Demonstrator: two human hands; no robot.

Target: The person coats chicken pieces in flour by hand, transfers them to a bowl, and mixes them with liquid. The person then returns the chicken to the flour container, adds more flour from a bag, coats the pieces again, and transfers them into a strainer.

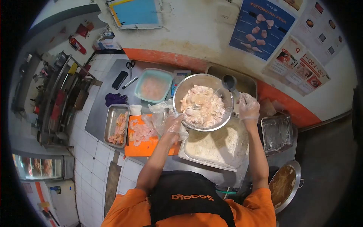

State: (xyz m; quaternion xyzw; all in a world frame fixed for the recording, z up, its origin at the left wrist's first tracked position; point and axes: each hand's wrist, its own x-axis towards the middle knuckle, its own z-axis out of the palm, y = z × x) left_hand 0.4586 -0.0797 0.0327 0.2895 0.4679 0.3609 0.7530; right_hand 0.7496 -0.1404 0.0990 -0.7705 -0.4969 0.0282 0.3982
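Note:
A large steel bowl [230, 102] holds pale, floury pieces of chicken [202, 106]. My left hand [174, 124], in a clear plastic glove, is closed at the bowl's lower left rim. In my right hand [248, 108], also gloved in clear plastic, is the handle of a dark ladle [229, 82], tilted at the bowl's upper right rim. Below the bowl lies a wide tray of flour [219, 147]. An orange cutting board [140, 150] with raw pink pieces [140, 130] is left of my left hand.
A steel tray of meat [117, 126], a teal tub [154, 85], a purple cloth [116, 99], a phone [120, 80] and scissors [130, 65] lie to the left. At right are a floury wire-topped tray [277, 134] and a pan of brown liquid [283, 183].

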